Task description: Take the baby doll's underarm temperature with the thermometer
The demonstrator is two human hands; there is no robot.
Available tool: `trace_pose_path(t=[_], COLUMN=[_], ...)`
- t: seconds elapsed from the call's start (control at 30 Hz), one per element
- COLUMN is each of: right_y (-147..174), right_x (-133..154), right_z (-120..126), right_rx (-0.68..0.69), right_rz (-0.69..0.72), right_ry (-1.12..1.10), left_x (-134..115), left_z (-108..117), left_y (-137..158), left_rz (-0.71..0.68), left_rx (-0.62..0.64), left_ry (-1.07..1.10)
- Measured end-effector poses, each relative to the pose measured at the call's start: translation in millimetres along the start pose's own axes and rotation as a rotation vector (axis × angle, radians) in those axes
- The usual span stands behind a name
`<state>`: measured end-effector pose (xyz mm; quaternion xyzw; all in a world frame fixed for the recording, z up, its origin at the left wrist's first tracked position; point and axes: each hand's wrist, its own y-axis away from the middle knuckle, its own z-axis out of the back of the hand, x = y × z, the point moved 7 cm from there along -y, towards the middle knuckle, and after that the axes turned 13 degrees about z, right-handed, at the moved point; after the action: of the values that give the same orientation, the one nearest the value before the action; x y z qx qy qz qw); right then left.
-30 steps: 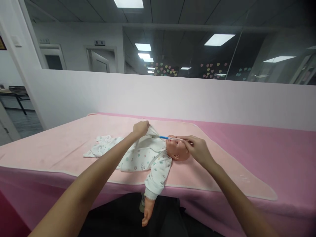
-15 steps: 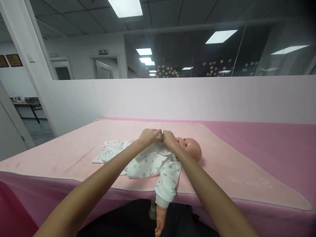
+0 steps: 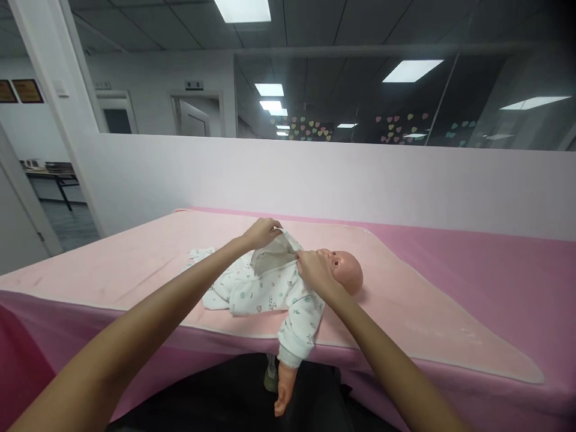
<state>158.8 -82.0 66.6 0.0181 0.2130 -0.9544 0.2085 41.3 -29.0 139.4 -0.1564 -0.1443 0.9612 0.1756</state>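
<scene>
Nearest the lens, at bottom centre, one bare doll arm [image 3: 284, 393] dangling past the table edge [image 3: 135, 327], its sleeve cuff just above; everything below the edge lost in dark shadow. Just above, at frame centre, a baby doll [image 3: 346, 273] lying on its back on the pale pink mat [image 3: 427, 318], dressed in a white printed garment [image 3: 265, 291]. Right hand [image 3: 315, 270] pinched shut on the garment front beside the doll's chin, hiding neck and collar. Left hand [image 3: 263, 231] clamped on the far flap, lifted so the grey lining shows. Half a second back, both hands together at the collar; now drawn apart, the front spread open. A second back, a thin blue-tipped stick held at the doll's face; now gone from sight, whereabouts unknown. Doll's legs buried in cloth left of centre. Farther off, a pale wall [image 3: 360, 180]; behind the glass at top, dim reflections, heart stickers hard to make out.
</scene>
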Motion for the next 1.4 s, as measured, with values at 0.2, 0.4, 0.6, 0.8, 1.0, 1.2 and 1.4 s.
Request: trace_pose_path(t=[0.2,0.4,0.6,0.8,1.0,1.2,1.4], right_y=[-27,-25,21,40,45,51,52], right_x=[-9,-20,-40,-133,-153,-133,-119], right_z=[6,16,20,-19,-62,-90,-104], right_rx=[-0.288,-0.240,-0.256,-0.471,-0.497,-0.318,-0.137], right_rz=[-0.128,0.011,0.150,-0.289,-0.535,-0.655,-0.648], right_ry=[-0.059,-0.044,-0.256,-0.800,-1.412,-1.889,-2.127], left_x=[-7,-11,-18,36,75,81,79], left_z=[-1,-6,-34,-85,-142,-142,-142], left_y=[11,30,30,-36,-56,-50,-45], left_rz=[-0.006,-0.104,-0.189,0.194,0.328,0.372,0.375], left_rx=[0.051,0.155,0.486,0.023,0.190,0.282,0.318], left_ry=[-0.057,-0.356,-0.128,-0.072,-0.076,-0.079,-0.061])
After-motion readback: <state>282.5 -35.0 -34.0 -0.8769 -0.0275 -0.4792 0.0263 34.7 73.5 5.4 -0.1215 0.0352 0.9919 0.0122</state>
